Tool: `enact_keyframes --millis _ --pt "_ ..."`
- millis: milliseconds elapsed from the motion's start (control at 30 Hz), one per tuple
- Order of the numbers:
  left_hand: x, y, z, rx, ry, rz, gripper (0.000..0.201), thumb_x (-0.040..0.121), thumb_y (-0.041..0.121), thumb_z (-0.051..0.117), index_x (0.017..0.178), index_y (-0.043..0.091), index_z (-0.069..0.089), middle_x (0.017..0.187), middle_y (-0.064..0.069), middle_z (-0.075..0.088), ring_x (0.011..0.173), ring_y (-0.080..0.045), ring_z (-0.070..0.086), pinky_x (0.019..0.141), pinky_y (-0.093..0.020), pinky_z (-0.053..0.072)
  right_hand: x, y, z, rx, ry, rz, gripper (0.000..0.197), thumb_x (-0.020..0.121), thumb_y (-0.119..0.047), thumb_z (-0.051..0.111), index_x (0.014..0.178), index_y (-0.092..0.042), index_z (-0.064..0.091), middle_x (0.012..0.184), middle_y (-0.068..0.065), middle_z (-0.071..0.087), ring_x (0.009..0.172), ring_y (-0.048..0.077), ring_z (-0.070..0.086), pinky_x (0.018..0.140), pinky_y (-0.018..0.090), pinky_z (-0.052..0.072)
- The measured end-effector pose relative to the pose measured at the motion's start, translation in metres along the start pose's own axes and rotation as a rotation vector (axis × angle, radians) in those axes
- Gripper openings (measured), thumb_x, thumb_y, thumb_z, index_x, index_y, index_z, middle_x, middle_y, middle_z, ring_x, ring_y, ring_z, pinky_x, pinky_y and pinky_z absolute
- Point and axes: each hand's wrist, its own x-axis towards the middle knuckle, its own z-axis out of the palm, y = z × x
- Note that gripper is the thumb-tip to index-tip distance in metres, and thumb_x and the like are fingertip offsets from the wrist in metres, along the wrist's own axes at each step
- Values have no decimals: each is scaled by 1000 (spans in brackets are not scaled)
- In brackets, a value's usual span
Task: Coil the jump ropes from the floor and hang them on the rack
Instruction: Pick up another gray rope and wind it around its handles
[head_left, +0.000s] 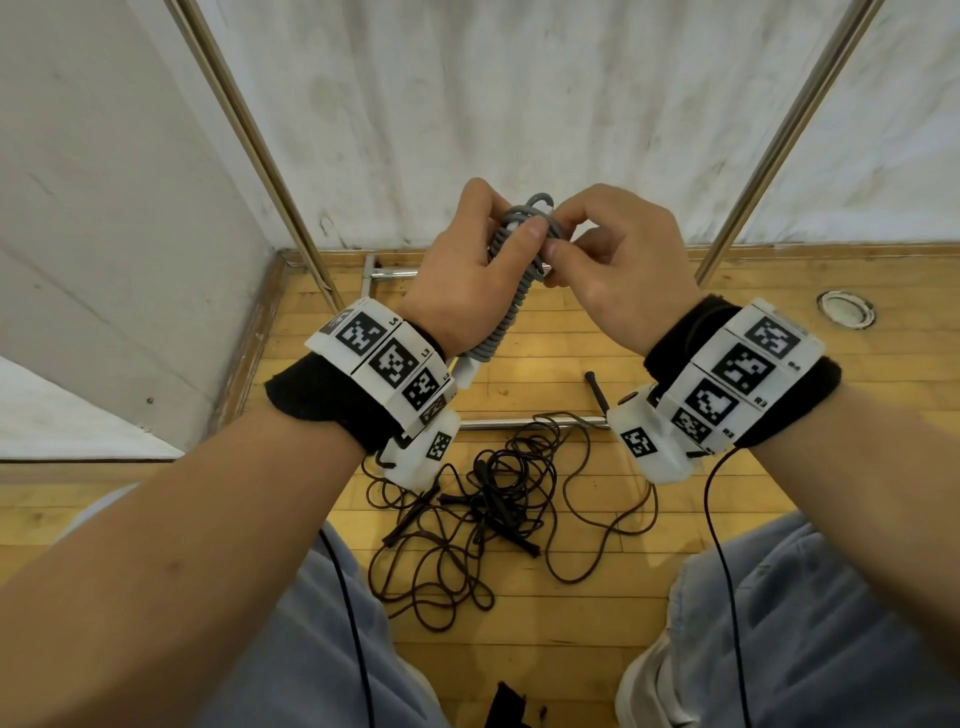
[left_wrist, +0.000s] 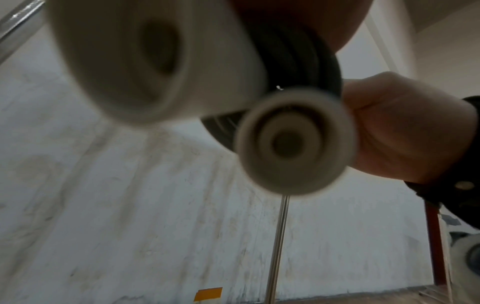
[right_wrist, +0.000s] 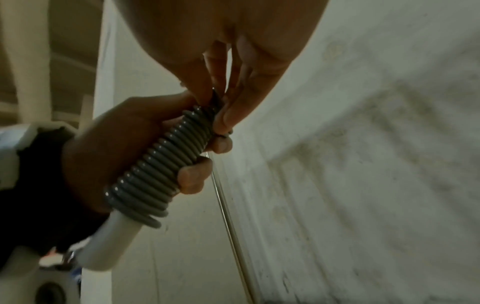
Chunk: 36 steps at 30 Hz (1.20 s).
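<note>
Left hand (head_left: 462, 270) grips the springy grey rope (head_left: 511, 306) wound on its white handles (right_wrist: 109, 244); right hand (head_left: 608, 270) pinches the top end, probably tucking it.

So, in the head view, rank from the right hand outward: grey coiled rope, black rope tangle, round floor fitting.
1. Grey coiled rope: pinched by the right hand.
2. Round metal floor fitting: on the floor, right.
3. Black rope tangle: on the floor, below.

Head view steeply down over both wrists; 2 wrist views close, upward, sharing the grey coiled rope (right_wrist: 166, 162).
</note>
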Motion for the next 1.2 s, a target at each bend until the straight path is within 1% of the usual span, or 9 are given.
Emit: enact_keyframes --millis 100,167,333,433,600,800,900,1000,1200 --pt "-1 1 0 -42 -29 26 9 93 32 43 91 26 36 77 2 56 55 -9 54 55 -36 48 2 -1 -3 119 -11 96 5 86 -7 61 86 -3 58 86 9 62 60 15 67 58 32 57" --pt "-2 1 -1 -60 -47 28 10 89 29 43 94 22 37 80 0 56 61 -13 56 57 -40 49 3 -2 -4 121 -42 87 7 86 -6 60 87 0 56 84 8 61 59 14 67 57 27 56" --pt "-2 3 -2 -68 -19 29 14 91 28 47 97 18 39 83 -3 61 57 -8 59 55 -33 50 1 -1 -5 74 -66 10 5 84 -5 59 87 -6 54 89 11 59 70 20 67 63 27 56" --pt "-2 3 -2 -70 -3 6 12 95 24 48 99 17 39 84 -6 61 58 -12 58 59 -38 51 0 0 -6 -13 -56 -52 16 77 -15 70 86 -9 58 91 5 58 75 20 65 67 24 56" --pt "-4 5 -2 -79 -33 4 10 95 26 43 97 19 36 88 -10 56 65 -18 54 61 -41 48 0 1 -7 -155 -43 -141 21 77 -20 72 83 -1 64 86 9 59 78 22 60 71 35 54" --pt "-4 8 1 -21 69 5 13 94 38 40 85 29 37 71 4 57 56 -7 54 57 -31 43 -3 0 -4 -263 -11 -313 12 79 -8 66 71 -2 59 80 11 56 68 18 51 62 9 39" --pt "-5 8 2 -48 48 38 1 88 28 38 89 27 38 63 2 49 54 -16 48 52 -38 40 -6 0 -2 -199 16 -311 14 78 -4 64 68 -2 56 80 13 54 65 22 53 58 21 48" --pt "-7 8 4 -80 36 35 15 86 23 34 98 25 42 67 -6 51 56 -25 49 50 -44 42 -5 -1 -2 -190 71 -300 16 76 -5 64 63 -2 54 75 11 53 62 24 51 55 30 47" --pt "-6 7 6 -56 63 57 12 84 22 35 87 17 46 67 4 49 60 -12 45 56 -36 40 -3 -1 -2 -263 123 -320 18 71 -5 66 58 1 55 71 14 58 58 26 54 53 36 47"
